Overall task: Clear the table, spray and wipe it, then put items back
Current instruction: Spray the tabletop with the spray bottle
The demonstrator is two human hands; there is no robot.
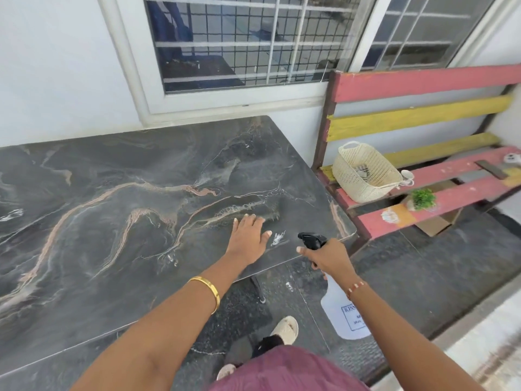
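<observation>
The dark marble-patterned table (112, 193) fills the left and centre, with nothing standing on it. My left hand (248, 235) lies flat on it near the front right corner, fingers spread. A dark ragged patch (272, 214) sits just past the fingertips; whether it is a cloth I cannot tell. My right hand (327, 256) grips the black trigger head of a white spray bottle (342, 311), held off the table's front right corner. Whitish wet marks (277, 238) show beside my left thumb, and a pale mist patch (222, 172) lies farther back.
A pink and yellow wooden bench (423, 83) stands right of the table. It holds a cream woven basket (363, 172), a small white cup (407, 176), a small green plant (423, 198) and a flat dark object (490, 169). A barred window (248, 43) is behind.
</observation>
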